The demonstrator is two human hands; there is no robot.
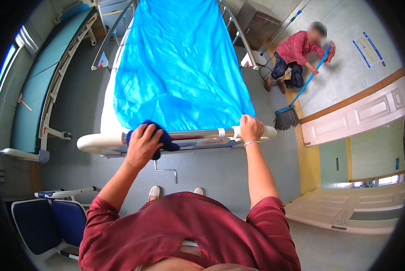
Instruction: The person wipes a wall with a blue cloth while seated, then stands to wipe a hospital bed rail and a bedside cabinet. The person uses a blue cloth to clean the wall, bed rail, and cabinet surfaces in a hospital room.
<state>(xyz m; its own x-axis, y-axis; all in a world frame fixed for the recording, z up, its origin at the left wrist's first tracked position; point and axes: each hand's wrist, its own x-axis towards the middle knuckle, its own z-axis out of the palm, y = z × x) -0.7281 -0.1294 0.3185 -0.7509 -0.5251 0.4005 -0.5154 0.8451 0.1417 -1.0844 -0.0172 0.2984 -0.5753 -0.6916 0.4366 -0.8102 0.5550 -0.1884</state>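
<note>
Before me stands a hospital bed, its mattress covered by a wrinkled blue plastic sheet (178,67) over a white one (109,117). My left hand (143,144) presses a dark blue cloth (167,140) onto the left part of the bed's footboard rail (202,134). Around the right part of that rail, at a white fitting, my right hand (251,128) is closed. The cloth hides the rail under it. Below the footboard a metal bed crank (168,170) sticks out toward my feet.
A second bed with a green mattress (36,91) lines the left wall. Folding blue chairs (50,223) stand at lower left. At right a person (295,59) holds a blue-handled mop (287,118), near an open door (344,206). Raised side rails (112,35) flank the bed.
</note>
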